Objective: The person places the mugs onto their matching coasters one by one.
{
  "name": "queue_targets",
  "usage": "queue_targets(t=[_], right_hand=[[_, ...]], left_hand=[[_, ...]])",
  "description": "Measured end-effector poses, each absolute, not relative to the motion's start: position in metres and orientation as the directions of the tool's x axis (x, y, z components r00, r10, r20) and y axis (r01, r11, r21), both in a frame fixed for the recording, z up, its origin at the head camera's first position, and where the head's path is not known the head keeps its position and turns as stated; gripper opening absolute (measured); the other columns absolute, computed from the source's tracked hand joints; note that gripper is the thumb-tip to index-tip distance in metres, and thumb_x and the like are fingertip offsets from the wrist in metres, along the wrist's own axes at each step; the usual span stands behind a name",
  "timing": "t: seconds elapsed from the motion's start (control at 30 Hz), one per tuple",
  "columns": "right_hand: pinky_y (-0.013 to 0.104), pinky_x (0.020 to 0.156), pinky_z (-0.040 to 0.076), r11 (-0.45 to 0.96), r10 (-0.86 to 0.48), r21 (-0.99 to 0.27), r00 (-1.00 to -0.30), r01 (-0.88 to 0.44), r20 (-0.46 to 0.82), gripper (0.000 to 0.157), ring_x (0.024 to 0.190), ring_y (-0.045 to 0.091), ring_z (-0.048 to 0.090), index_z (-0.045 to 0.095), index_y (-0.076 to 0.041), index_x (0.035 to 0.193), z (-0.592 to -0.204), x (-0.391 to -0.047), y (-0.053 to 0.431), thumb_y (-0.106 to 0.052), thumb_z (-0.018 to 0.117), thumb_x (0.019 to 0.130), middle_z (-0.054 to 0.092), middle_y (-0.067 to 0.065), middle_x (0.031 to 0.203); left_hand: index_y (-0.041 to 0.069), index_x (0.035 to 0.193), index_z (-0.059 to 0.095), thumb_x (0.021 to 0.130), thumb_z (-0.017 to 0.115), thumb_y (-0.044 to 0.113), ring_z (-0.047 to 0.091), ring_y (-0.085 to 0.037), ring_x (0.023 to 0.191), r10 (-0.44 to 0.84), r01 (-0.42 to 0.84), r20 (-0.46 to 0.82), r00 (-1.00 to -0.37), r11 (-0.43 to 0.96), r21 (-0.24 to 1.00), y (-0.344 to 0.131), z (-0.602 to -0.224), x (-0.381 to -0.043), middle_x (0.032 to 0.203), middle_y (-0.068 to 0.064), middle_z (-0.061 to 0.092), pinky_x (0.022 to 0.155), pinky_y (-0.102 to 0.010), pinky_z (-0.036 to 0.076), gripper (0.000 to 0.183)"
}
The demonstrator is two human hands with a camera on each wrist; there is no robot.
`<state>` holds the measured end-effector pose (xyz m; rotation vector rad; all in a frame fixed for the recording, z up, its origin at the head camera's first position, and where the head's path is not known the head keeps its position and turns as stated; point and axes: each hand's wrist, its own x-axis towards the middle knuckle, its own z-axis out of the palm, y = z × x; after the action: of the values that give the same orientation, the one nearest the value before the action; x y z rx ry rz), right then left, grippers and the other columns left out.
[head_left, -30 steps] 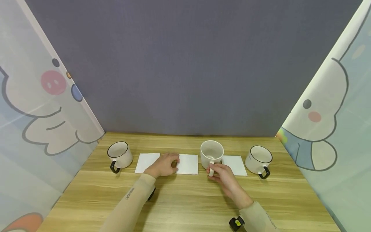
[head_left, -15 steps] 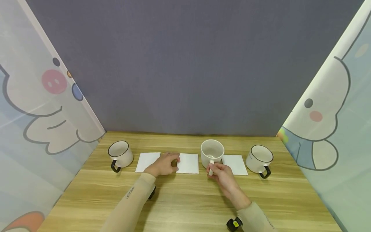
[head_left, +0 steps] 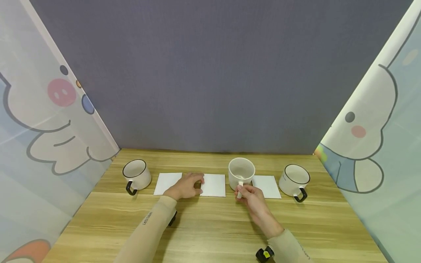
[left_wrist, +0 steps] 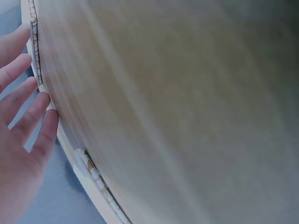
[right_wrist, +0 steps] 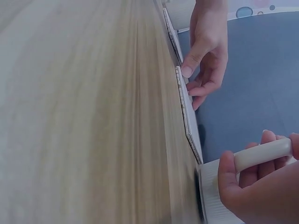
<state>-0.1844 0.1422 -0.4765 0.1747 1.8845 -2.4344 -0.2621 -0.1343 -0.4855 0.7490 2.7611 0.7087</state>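
Observation:
In the head view, three white square tiles lie in a row on the table. My left hand (head_left: pixel 186 186) is at the left edge of the middle tile (head_left: pixel 213 185), between it and the left tile (head_left: pixel 167 183). In the left wrist view, its fingers (left_wrist: pixel 29 112) are spread and fairly straight, tips along the tile edges. My right hand (head_left: pixel 254 201) pinches the handle of a plain white mug (head_left: pixel 241 170) between thumb and fingers. That mug stands upright between the middle tile and the right tile (head_left: pixel 267 187), overlapping the right one's edge in this view.
A white mug with black rim and black handle (head_left: pixel 138 176) stands at the left; a similar mug (head_left: pixel 294 180) stands at the right. A grey panel (head_left: pixel 210 80) rises behind the wooden table (head_left: pixel 210 226). Cartoon-printed curtains (head_left: pixel 62 146) flank both sides.
My right wrist has shifted slightly left, while the fingers keep their grip on the mug handle. The left hand and the tiles stay in place.

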Motion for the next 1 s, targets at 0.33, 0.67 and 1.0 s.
queue_targets(t=[0.33, 0.67, 1.0], right_hand=[[0.042, 0.086, 0.055, -0.246, 0.026, -0.964, -0.994, 0.097, -0.106, 0.019, 0.085, 0.022, 0.064, 0.064, 0.014, 0.098, -0.467, -0.183, 0.14, -0.004, 0.063, 0.097, 0.067, 0.014, 0.09], [0.05, 0.093, 0.051, -0.228, 0.02, -0.97, -0.996, 0.085, -0.092, 0.021, 0.089, 0.029, 0.062, 0.064, 0.015, 0.099, -0.46, -0.183, 0.135, -0.006, 0.063, 0.097, 0.066, 0.018, 0.091], [0.048, 0.092, 0.053, -0.201, 0.006, -0.978, -0.998, 0.059, -0.061, 0.023, 0.089, 0.026, 0.064, 0.064, 0.016, 0.1, -0.456, -0.183, 0.126, -0.006, 0.064, 0.097, 0.067, 0.017, 0.089]], left_hand=[[0.022, 0.108, 0.061, 0.09, 0.076, 0.023, 0.038, -0.035, 0.138, 0.525, 0.431, -0.052, -0.85, 0.748, 0.504, -0.135, -0.486, -0.262, 0.154, -0.003, 0.044, 0.107, -0.061, 0.036, 0.023], [0.022, 0.108, 0.061, 0.091, 0.076, 0.023, 0.037, -0.035, 0.138, 0.533, 0.44, -0.043, -0.845, 0.74, 0.509, -0.136, -0.487, -0.265, 0.153, -0.004, 0.044, 0.108, -0.059, 0.036, 0.022], [0.021, 0.108, 0.062, 0.091, 0.075, 0.022, 0.038, -0.035, 0.138, 0.534, 0.44, -0.056, -0.844, 0.748, 0.498, -0.134, -0.484, -0.262, 0.153, -0.005, 0.045, 0.108, -0.059, 0.036, 0.022]])
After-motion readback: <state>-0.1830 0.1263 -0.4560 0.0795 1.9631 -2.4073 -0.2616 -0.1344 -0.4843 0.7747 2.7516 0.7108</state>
